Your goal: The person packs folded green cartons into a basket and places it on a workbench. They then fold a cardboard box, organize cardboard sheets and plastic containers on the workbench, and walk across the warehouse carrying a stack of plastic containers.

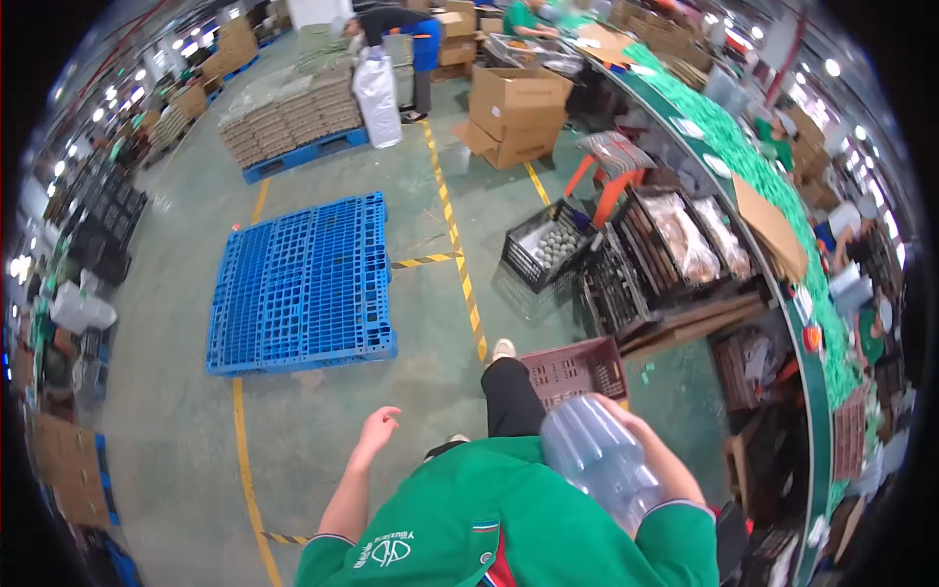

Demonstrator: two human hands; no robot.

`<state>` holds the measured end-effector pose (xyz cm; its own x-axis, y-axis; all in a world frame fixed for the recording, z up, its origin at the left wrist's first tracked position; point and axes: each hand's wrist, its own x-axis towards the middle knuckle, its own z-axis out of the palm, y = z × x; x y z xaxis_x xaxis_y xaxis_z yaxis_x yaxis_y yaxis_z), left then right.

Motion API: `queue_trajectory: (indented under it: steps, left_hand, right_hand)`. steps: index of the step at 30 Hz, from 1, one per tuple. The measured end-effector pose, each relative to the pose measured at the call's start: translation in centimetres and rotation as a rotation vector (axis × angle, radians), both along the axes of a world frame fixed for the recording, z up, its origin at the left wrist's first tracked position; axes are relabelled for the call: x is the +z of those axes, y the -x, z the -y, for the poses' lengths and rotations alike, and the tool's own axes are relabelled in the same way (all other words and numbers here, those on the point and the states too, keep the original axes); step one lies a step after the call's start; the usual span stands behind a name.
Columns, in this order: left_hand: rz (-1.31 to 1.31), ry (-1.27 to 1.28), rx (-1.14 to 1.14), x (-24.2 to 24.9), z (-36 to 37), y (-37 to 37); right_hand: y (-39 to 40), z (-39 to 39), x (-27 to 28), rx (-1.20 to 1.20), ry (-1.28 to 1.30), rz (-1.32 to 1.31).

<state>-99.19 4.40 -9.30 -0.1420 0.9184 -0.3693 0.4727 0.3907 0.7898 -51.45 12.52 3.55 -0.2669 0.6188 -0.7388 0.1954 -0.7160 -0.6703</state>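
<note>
My right hand [626, 419] is wrapped around the side of a stack of clear plastic tubs [597, 455], which is tucked between my right arm and my green shirt. The stack lies tilted, its wide end towards the floor ahead. Part of my right hand's grip is hidden behind the plastic. My left hand [378, 428] hangs out to the side over the floor, holding nothing, with its fingers loosely bent and apart. Below and ahead of the tubs sits a reddish-brown plastic crate [575, 372], close to my forward foot.
A blue pallet [301, 284] lies ahead left, with a loaded pallet [293, 122] beyond. Black crates [548, 245], a stool [614, 161] and a cardboard box [518, 108] stand ahead right. A conveyor [724, 186] with green pieces curves along the right. A person [396, 44] bends over a white sack [378, 98].
</note>
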Motion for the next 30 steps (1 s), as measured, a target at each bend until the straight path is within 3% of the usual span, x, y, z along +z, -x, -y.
queue_trajectory:
  steps: [2, 6, 8, 14, 15, 17, 18, 20, 21, 25, 30]
  left_hand:
    - [0.067, 0.013, -0.02, 0.3, -0.5, -0.2]
    - [0.167, 0.059, -0.049, -1.1, -0.1, -0.9]
    - [0.204, 0.06, -0.026, -2.3, 0.3, -0.9]
    - [0.231, 0.08, 0.059, -4.2, 2.7, 0.2]
    - [0.242, 0.113, 0.07, -4.7, 3.0, 0.3]
    - [0.263, 0.178, 0.086, -6.2, 2.6, 0.3]
    - [0.268, 0.215, 0.052, -6.7, 2.0, -0.1]
    - [0.275, 0.284, -0.012, -7.1, 0.3, -1.2]
    - [0.261, 0.287, -0.034, -6.8, -0.9, -2.2]
    - [0.211, 0.253, -0.19, -6.1, -9.4, -9.1]
    - [0.267, 0.182, -0.31, -6.8, -17.3, -22.6]
  right_hand:
    - [-1.9, 0.2, -2.8, -0.001, -0.068, -0.069]
    - [0.5, 0.2, 2.3, -0.103, 0.212, -0.077]
    - [0.0, -0.3, 1.1, -0.019, 0.085, 0.058]
    - [-0.5, -1.1, -0.8, -0.022, 0.13, 0.065]
    - [-1.0, -1.1, -1.6, 0.07, 0.128, 0.075]
    - [-1.4, -0.6, 0.1, 0.033, 0.218, 0.149]
    - [-0.5, -0.2, 4.1, -0.095, 0.333, 0.083]
    - [-4.1, 0.9, 0.5, -0.177, 0.26, 0.089]
    - [-6.0, 1.6, -1.3, -0.214, 0.248, 0.081]
    - [-10.0, 2.6, 2.1, -0.382, 0.272, 0.1]
    - [-21.5, 2.9, -1.6, -0.451, 0.194, 0.131]
